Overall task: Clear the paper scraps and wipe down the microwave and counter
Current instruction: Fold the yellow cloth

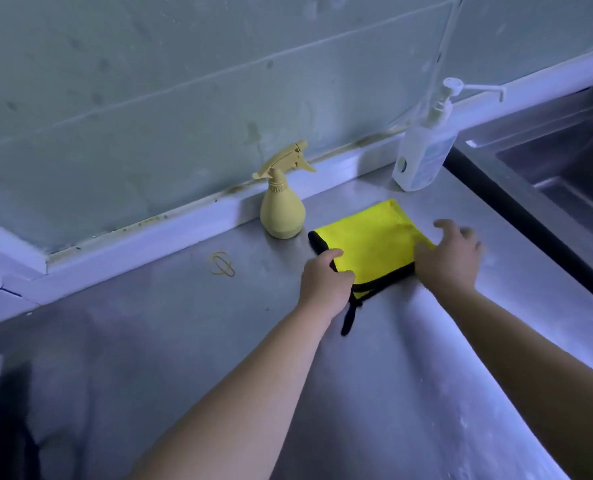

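Wiping is the step in hand, judging by where both hands sit: on a folded yellow microfibre cloth with black trim (367, 247) lying flat on the brushed stainless-steel counter (392, 375). The left hand (326, 282) grips the cloth's near-left corner, thumb laid on top and fingers curled at the edge. The right hand (449, 258) rests on the cloth's right side with fingers spread and loosely bent, holding nothing; it is slightly blurred. A black hanging loop (348, 317) trails from the cloth just below the left hand.

Beyond the left hand's thumb stands a pale yellow pear-shaped plastic spray bottle (283, 213), close to the cloth's far-left corner. Left of that hand lie thin yellow rubber bands (223, 264). Beyond the right hand stands a clear pump dispenser bottle (423, 154) at the wall, and to that hand's right is a steel sink basin (565, 168). No microwave or paper scraps are in view.

To wipe well, the person probably wants one flat palm pressing the folded pad, with the loop tucked in so it does not drag. Strokes likely work best in overlapping passes away from the wall. The rubber bands and both bottles should be lifted aside first, since the cloth could otherwise sweep them along or tip the spray bottle.
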{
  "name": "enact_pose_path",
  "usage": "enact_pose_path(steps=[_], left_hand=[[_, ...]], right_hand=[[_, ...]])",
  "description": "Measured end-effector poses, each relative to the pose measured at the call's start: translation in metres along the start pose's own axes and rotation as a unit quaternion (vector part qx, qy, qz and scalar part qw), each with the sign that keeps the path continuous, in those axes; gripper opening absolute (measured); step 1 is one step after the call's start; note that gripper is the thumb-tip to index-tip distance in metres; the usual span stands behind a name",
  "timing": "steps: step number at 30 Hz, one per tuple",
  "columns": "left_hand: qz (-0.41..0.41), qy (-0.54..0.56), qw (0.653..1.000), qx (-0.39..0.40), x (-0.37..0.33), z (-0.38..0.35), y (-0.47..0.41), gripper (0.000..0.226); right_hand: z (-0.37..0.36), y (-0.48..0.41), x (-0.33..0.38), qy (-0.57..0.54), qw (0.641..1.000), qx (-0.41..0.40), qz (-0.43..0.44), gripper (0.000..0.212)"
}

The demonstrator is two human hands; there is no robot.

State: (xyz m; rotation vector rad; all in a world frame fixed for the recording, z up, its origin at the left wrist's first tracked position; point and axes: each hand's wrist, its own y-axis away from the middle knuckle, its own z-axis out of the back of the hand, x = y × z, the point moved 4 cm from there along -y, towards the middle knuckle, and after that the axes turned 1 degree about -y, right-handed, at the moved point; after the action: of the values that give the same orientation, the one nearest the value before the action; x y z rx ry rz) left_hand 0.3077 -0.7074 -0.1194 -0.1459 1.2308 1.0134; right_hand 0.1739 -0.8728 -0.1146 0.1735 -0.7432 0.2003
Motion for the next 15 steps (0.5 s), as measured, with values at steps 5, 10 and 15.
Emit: enact_pose_path(steps=[5,10,15], left_hand=[[-0.071,-0.077,0.988,-0.112,-0.003,0.018,0.017,0.04],[-0.116,-0.252,0.949,-0.148,0.024,0.039,0.036,0.046],[-0.05,-0.404,0.909,-0.092,0.081,0.059,0.042,0.066]], right_hand=[[-0.049,0.016,0.052,0.173,0.945,0.101,0.257,0.076],[-0.091,-0.003,0.04,0.304,0.919,0.166,0.187,0.097],[-0.09,-0.027,0.042,0.32,0.916,0.157,0.183,0.101]])
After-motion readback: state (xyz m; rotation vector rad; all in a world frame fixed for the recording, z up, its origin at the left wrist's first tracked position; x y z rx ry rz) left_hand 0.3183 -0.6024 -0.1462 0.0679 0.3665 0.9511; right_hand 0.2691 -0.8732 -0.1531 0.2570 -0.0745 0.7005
